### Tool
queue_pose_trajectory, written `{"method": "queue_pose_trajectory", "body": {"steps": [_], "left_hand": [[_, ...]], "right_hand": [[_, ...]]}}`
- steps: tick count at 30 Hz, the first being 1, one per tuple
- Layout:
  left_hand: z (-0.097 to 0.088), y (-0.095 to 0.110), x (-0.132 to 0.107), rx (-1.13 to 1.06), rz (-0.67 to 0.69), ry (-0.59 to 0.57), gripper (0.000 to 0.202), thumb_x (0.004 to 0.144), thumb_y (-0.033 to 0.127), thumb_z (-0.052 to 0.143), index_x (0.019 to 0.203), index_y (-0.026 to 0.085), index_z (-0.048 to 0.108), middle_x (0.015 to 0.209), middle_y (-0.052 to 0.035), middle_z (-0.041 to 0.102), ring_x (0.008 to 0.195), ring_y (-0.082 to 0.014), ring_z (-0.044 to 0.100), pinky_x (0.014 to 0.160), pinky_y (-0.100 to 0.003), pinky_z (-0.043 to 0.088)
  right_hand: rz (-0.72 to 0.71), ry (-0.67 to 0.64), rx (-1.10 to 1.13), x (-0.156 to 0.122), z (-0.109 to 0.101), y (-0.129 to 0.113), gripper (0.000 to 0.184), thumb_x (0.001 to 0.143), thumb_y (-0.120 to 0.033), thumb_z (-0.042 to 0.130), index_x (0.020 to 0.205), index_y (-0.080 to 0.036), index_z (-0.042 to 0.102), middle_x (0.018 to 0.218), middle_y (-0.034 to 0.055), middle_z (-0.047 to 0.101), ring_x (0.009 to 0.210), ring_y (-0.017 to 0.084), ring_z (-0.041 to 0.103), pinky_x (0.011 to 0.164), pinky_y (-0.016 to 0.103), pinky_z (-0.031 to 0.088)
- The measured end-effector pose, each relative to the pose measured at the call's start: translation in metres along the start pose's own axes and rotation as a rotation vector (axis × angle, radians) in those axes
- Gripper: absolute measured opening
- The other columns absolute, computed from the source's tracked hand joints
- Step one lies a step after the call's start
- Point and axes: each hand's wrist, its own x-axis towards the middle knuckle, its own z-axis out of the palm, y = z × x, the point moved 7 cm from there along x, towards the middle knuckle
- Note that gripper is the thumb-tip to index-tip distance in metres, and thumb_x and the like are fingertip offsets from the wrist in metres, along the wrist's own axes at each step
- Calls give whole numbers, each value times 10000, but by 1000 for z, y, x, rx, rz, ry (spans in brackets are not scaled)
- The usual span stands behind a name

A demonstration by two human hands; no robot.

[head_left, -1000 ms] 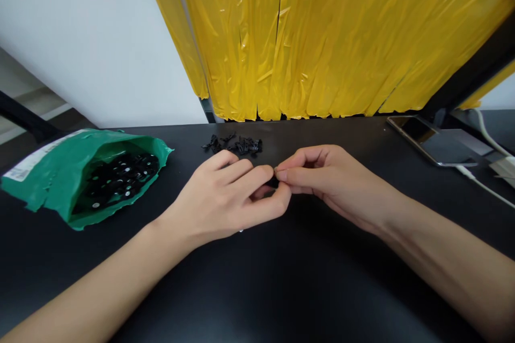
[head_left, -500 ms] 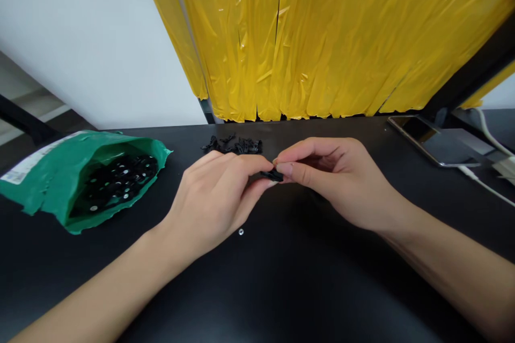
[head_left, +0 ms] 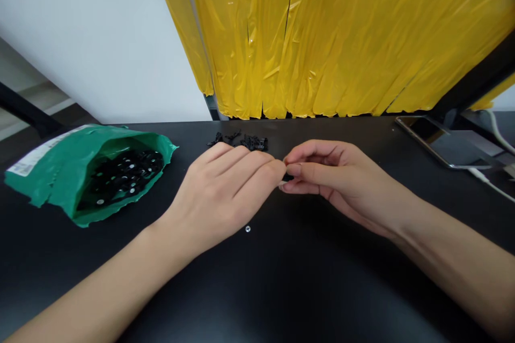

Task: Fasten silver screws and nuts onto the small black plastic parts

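Note:
My left hand (head_left: 225,193) and my right hand (head_left: 330,179) meet fingertip to fingertip over the black table (head_left: 281,289). Both pinch one small black part (head_left: 287,177), of which only a sliver shows between the fingers. A tiny silver piece (head_left: 248,229) lies on the table just below my left hand. Behind the hands sits a little heap of black parts (head_left: 241,141). To the left, an open green bag (head_left: 86,171) lies on its side with several black round pieces inside.
A yellow plastic sheet (head_left: 330,37) hangs behind the table's far edge. A phone (head_left: 436,142) lies at the right with a white cable (head_left: 488,182) running from it. A white wall fills the upper left.
My left fingers have closed further over the small black part, hiding most of it. The view has shifted slightly; the hands stay in the same spot.

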Motion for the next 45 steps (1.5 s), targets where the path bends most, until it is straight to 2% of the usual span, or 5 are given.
{"method": "queue_pose_trajectory", "body": {"steps": [15, 20, 25, 40, 45], "left_hand": [[9, -7, -4, -124, -124, -35, 95, 1005, 196, 672, 1075, 144, 633, 896, -59, 705, 792, -229, 623, 713, -395, 492], [9, -7, -5, -131, -127, -42, 89, 1014, 198, 656, 1084, 152, 627, 889, -52, 698, 790, -229, 613, 699, -396, 486], [10, -10, -4, -159, -154, -57, 74, 1015, 204, 656, 1065, 156, 630, 913, -52, 706, 811, -226, 623, 721, -398, 491], [13, -11, -7, -172, -172, -74, 77, 1026, 226, 644, 1044, 152, 633, 892, -47, 694, 807, -225, 632, 722, -401, 498], [13, -12, -6, -170, -182, -73, 75, 1034, 245, 637, 1049, 174, 619, 924, -46, 715, 836, -228, 654, 739, -399, 508]], "right_hand": [[42, -11, -11, 2, -1, 9, 190, 882, -346, 870, 1040, -247, 833, 888, -4, 799, 813, 121, 777, 873, 285, 670], [52, 19, -25, 2, -1, 10, 163, 843, -313, 903, 838, -203, 782, 814, -10, 772, 794, 127, 768, 826, 274, 670], [49, -17, 17, 3, 3, 12, 181, 909, -364, 839, 1033, -234, 820, 855, 1, 774, 789, 131, 763, 825, 303, 685], [70, 71, 82, 3, 3, 19, 216, 831, -351, 908, 817, -189, 766, 806, 1, 752, 755, 140, 756, 730, 281, 695], [86, 61, 103, 3, 4, 20, 142, 905, -331, 824, 987, -215, 820, 870, 19, 761, 755, 150, 753, 705, 304, 702]]}}
